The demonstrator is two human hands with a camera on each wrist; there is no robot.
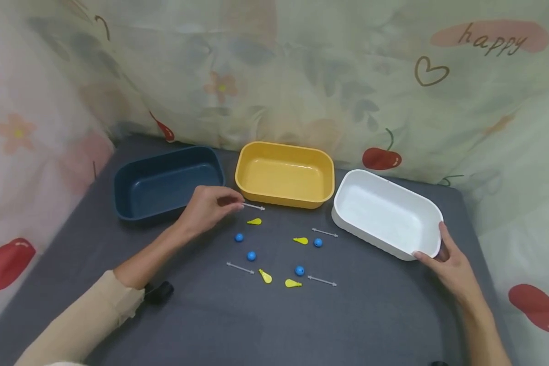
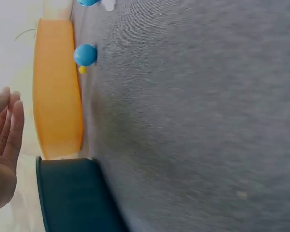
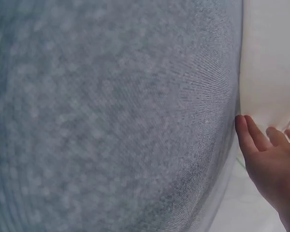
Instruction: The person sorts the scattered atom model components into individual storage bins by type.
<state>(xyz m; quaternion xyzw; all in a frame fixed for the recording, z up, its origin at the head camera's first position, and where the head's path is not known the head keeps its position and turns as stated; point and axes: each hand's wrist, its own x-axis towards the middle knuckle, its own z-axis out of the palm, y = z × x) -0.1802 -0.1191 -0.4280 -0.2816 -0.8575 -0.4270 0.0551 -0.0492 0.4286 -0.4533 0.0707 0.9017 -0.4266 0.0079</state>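
- Leftmost, a navy tray (image 1: pixel 174 185) sits at ten o'clock from four blue beads (image 1: pixel 251 256).
- At the beads' eleven o'clock, my left hand (image 1: pixel 212 207) pinches a thin white stick (image 1: pixel 255 206) by one end.
- Straight at twelve stands a yellow tray (image 1: pixel 283 178); four yellow teardrops (image 1: pixel 300 241) and three loose sticks (image 1: pixel 322 280) lie among the beads.
- Towards two o'clock, a white tray (image 1: pixel 384 213); my right hand (image 1: pixel 453 267), thumb and fingers spread, touches its four o'clock corner.

pale cherry-print curtain (image 1: pixel 297 46) behind and beside grey cloth-covered table (image 1: pixel 375 320)
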